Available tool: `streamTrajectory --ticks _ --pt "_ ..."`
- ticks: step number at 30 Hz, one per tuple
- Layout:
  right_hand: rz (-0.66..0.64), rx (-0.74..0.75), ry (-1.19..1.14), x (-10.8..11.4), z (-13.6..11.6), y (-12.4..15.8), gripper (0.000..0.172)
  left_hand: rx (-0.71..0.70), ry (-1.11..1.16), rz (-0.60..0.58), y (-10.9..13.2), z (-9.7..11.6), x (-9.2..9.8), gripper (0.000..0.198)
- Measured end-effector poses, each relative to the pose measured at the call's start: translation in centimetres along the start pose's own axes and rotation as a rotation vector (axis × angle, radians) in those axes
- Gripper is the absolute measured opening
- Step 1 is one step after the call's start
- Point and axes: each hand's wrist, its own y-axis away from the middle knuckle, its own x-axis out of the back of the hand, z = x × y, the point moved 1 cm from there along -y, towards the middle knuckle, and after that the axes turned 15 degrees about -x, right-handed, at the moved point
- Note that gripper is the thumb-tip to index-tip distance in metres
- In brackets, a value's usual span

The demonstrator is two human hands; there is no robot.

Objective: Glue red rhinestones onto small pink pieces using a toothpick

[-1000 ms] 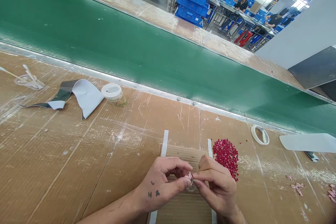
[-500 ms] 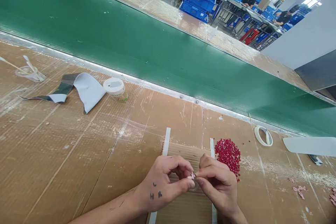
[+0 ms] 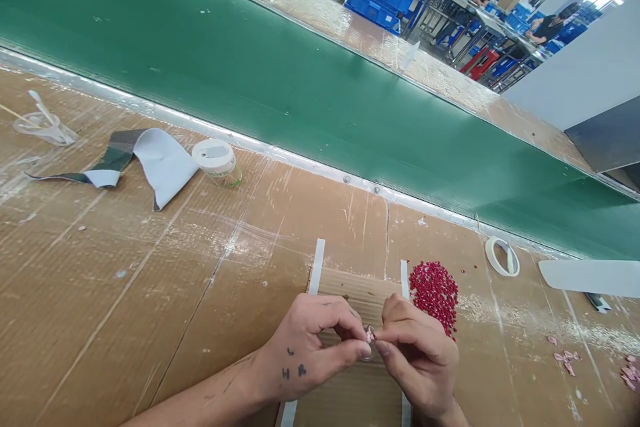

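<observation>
The left hand [image 3: 313,353], its forearm lying in from the near left, pinches a tiny pink piece [image 3: 369,335] between thumb and fingertips, above a corrugated cardboard pad [image 3: 357,287]. The right hand [image 3: 417,360] grips the same piece from the right. It is too small to show which way its long axis runs. Just right of it lies a heap of red beads [image 3: 434,297], then, farther right, a roll of white tape [image 3: 502,257].

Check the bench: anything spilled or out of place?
The red beads lie loose in a heap on the cardboard bench cover, with a few strays beside it, uncontained. Pink scraps are scattered further right, and white powdery residue streaks the cardboard.
</observation>
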Motion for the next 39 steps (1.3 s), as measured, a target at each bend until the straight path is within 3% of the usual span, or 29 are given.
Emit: streamTrajectory --ticks 19,33,39 --pt "-0.029 -0.052 -0.135 -0.72 -0.19 -0.14 0.01 -0.282 -0.142 -0.057 -0.02 0.18 -0.12 0.015" --pt "-0.075 -0.04 -0.168 -0.74 -0.06 0.11 0.011 -0.347 -0.198 -0.13 -0.04 0.4 -0.13 0.022" --pt "-0.072 -0.046 -0.174 -0.88 -0.15 0.12 0.013 -0.386 -0.223 -0.104 0.0 0.22 -0.36 0.022"
